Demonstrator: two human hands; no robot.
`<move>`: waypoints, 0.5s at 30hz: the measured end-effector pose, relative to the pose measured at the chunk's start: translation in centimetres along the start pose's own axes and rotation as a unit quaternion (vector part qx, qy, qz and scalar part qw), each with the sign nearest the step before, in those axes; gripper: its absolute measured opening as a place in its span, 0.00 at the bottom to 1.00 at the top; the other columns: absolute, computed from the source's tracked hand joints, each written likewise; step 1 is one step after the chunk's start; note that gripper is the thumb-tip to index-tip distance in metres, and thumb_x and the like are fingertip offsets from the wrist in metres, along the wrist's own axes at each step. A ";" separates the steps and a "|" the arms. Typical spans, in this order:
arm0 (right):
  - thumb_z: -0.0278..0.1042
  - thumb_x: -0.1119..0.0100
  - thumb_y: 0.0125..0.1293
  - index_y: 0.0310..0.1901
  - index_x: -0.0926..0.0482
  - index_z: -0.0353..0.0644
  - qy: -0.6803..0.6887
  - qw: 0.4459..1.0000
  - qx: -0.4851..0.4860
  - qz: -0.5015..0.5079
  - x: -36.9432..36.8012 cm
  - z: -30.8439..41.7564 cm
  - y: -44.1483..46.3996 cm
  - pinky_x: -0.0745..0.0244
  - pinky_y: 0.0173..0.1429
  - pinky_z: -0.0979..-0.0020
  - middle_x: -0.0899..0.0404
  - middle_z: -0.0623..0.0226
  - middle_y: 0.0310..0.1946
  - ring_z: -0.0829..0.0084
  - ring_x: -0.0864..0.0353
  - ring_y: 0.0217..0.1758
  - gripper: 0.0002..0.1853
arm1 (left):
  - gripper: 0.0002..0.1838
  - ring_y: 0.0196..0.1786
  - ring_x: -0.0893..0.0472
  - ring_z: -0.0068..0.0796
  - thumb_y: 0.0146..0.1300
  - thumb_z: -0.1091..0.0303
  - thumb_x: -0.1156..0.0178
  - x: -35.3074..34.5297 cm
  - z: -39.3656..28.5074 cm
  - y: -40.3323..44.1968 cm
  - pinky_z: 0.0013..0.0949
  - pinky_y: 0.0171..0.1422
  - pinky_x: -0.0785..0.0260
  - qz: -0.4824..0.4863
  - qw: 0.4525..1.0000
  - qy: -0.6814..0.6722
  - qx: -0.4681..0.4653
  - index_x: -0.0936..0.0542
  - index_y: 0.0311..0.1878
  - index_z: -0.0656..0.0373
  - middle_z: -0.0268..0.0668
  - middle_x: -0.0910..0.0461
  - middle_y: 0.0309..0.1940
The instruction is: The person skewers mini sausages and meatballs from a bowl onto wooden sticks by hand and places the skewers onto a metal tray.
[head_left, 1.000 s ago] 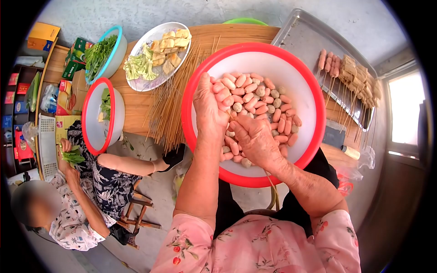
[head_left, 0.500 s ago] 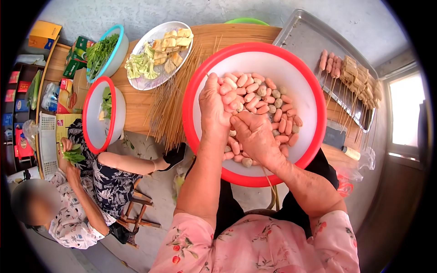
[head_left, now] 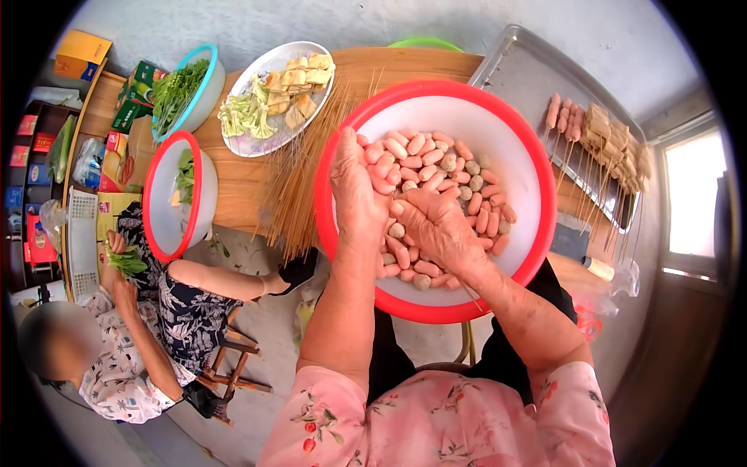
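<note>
Rightward the skewer [head_left: 471, 296] has slid, under our right hand [head_left: 440, 226], its fingers bunched together; over the red-rimmed basin [head_left: 523, 163], our left hand's [head_left: 359, 191] fingers are clamped on pink sausages [head_left: 380, 168].

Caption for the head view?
Left hand holds oblong pink sausages beside right hand, over a round red-rimmed white plastic basin.

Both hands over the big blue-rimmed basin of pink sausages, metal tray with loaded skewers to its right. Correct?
No: the head view shows the big basin with a red rim, not blue. The left hand and right hand are over it, pink sausages inside, metal tray with loaded skewers to its right.
</note>
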State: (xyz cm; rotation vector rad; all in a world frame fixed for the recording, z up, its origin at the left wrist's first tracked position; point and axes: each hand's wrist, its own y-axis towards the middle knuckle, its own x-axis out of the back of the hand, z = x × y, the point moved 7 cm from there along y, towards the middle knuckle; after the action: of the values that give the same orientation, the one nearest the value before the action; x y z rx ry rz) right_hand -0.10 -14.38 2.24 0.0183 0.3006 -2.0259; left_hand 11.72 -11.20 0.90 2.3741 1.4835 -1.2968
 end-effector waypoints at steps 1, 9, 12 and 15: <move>0.31 0.52 0.69 0.32 0.26 0.34 0.000 1.000 0.001 0.002 -0.2 -0.3 -0.1 0.37 0.22 0.73 0.30 0.67 0.15 0.77 0.33 0.17 0.10 | 0.15 0.15 0.41 0.17 0.70 0.54 0.52 0.2 -0.2 0.1 0.24 0.17 0.44 0.000 1.000 0.000 -0.002 0.35 0.33 0.54 0.28 0.37 0.18; 0.28 0.49 0.66 0.28 0.27 0.34 -0.154 0.978 0.128 -0.057 0.1 0.4 -0.5 0.35 0.23 0.66 0.28 0.58 0.16 0.68 0.29 0.18 0.09 | 0.16 0.15 0.42 0.16 0.71 0.53 0.54 0.5 0.6 0.2 0.23 0.17 0.45 -0.001 1.000 0.019 0.016 0.35 0.32 0.53 0.28 0.39 0.17; 0.28 0.49 0.65 0.27 0.28 0.34 -0.132 0.983 0.110 -0.071 0.4 0.4 -0.1 0.35 0.23 0.66 0.29 0.58 0.15 0.66 0.29 0.17 0.09 | 0.16 0.15 0.42 0.16 0.71 0.53 0.53 -0.3 1.5 -0.7 0.23 0.16 0.46 -0.005 0.998 0.032 0.048 0.35 0.32 0.53 0.28 0.39 0.17; 0.28 0.50 0.66 0.27 0.28 0.33 -0.153 0.977 0.124 -0.077 0.4 0.5 0.2 0.36 0.22 0.66 0.29 0.58 0.14 0.66 0.29 0.16 0.10 | 0.16 0.16 0.41 0.17 0.71 0.52 0.53 0.1 1.3 -0.5 0.23 0.17 0.44 -0.001 0.999 0.026 0.045 0.35 0.33 0.53 0.28 0.39 0.17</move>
State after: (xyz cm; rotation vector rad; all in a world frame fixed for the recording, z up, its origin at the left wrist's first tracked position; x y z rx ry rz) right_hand -0.05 -14.97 2.61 -0.1642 -0.1504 -2.1709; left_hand 10.50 -11.41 0.14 2.4813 1.4716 -1.3407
